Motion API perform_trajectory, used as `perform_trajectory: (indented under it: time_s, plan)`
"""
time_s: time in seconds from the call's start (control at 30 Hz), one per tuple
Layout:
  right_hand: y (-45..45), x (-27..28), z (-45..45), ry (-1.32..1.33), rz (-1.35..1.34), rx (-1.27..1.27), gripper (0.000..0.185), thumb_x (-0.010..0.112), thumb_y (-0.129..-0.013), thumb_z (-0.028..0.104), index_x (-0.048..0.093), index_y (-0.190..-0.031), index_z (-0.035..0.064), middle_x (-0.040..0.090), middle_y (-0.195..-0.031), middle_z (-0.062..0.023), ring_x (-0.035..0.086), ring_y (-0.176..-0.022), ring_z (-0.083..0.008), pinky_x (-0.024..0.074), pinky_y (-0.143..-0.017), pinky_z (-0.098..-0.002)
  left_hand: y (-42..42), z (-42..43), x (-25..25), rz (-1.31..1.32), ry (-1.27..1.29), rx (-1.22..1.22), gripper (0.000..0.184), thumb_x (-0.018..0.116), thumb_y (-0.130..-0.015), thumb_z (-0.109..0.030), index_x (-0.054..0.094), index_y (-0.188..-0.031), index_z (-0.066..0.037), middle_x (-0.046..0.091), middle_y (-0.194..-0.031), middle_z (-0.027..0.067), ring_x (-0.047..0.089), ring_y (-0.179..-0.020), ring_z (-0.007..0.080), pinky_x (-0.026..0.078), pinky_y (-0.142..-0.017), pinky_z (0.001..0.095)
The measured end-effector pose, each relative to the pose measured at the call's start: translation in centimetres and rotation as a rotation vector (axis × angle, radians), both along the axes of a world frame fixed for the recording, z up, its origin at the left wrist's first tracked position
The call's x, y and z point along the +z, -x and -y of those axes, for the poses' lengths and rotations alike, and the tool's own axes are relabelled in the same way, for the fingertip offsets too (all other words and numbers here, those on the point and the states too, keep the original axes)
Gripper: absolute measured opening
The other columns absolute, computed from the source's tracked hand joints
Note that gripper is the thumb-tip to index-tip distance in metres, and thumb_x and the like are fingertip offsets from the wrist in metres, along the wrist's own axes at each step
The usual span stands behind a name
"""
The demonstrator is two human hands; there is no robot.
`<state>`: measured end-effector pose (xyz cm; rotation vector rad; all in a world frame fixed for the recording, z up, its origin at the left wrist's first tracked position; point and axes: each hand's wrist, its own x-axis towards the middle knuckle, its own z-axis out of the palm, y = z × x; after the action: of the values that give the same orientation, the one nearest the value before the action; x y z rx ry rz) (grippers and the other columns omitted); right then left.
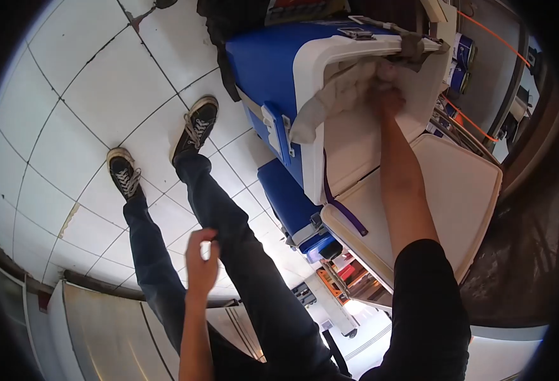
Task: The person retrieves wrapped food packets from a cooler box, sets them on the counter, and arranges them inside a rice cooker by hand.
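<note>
My right hand reaches inside a blue and white cooler box. Motion blurs its fingers, so their grip is unclear. A crumpled off-white cloth lies along the box's inner wall and over its rim, with its far end close to my right hand. The white lid hangs open below my forearm, and a dark purple strap trails from the box edge onto it. My left hand hovers in front of my leg, loosely curled, with a gap between thumb and fingers and nothing visible in it.
A second blue box stands beside the cooler. White floor tiles with dark joints lie around my shoes. Orange cords and metal bars run past the cooler's far side. A metal-fronted cabinet is at lower left.
</note>
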<state>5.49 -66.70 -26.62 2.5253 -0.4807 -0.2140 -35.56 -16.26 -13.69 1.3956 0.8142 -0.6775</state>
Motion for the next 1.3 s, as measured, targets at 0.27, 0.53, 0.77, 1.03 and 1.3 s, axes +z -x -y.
perform_trajectory:
  time_s: [0.27, 0.53, 0.77, 1.03, 1.3]
  plan:
    - [0.3, 1.4, 1.6, -0.277, -0.15, 0.137, 0.084, 0.075, -0.075, 0.049, 0.044, -0.127, -0.0092, 0.057, -0.122, -0.0285, 0.057, -0.116, -0.0412, 0.0477, -0.097, -0.0454, 0.1, -3.7, -2.5, -0.224, -0.051, 0.006, 0.015, 0.058, -0.095, -0.01, 0.061, -0.109, -0.005, 0.067, -0.103, 0.007, 0.063, -0.095, 0.018, 0.048, -0.081, 0.0313]
    - [-1.9, 3.2, -1.2, -0.69, 0.592, 0.024, 0.058, 0.06, -0.089, 0.047, 0.046, -0.127, 0.0054, 0.062, -0.112, -0.0134, 0.06, -0.098, -0.0319, 0.0477, -0.089, -0.0436, 1.6, -3.8, -4.0, -0.231, 0.079, -0.009, 0.015, 0.051, -0.096, -0.003, 0.061, -0.107, -0.001, 0.064, -0.102, 0.006, 0.062, -0.097, 0.0157, 0.05, -0.087, 0.0299]
    - [-6.3, -5.1, 5.6, -1.275, 0.343, -0.138, 0.05, 0.038, -0.093, 0.057, 0.058, -0.117, 0.0185, 0.06, -0.113, -0.004, 0.053, -0.108, -0.0271, 0.0389, -0.099, -0.0525, -0.8, -3.5, -2.9, -0.362, 0.131, 0.101, 0.014, 0.049, -0.098, -0.008, 0.06, -0.104, -0.001, 0.066, -0.099, 0.0076, 0.061, -0.093, 0.0157, 0.046, -0.087, 0.0296]
    - [-5.5, 2.3, -2.9, -2.057, 0.535, -0.746, 0.044, 0.048, -0.091, 0.052, 0.058, -0.112, 0.015, 0.06, -0.111, -0.0066, 0.053, -0.112, -0.0301, 0.0403, -0.099, -0.0552, -0.8, -3.1, -3.1, -0.366, 0.113, 0.063, 0.019, 0.053, -0.104, -0.025, 0.062, -0.103, -0.007, 0.067, -0.1, 0.0028, 0.06, -0.093, 0.0127, 0.044, -0.083, 0.0286]
    - [-5.5, 2.4, -4.9, -1.853, 0.662, -0.682, 0.047, 0.056, -0.085, 0.054, 0.056, -0.117, 0.0189, 0.053, -0.125, -0.0057, 0.047, -0.12, -0.03, 0.0375, -0.1, -0.06, -0.4, -3.9, -3.3, -0.38, 0.104, 0.078, 0.019, 0.054, -0.102, -0.027, 0.063, -0.106, -0.01, 0.069, -0.102, 0.0019, 0.061, -0.092, 0.0123, 0.043, -0.081, 0.0297]
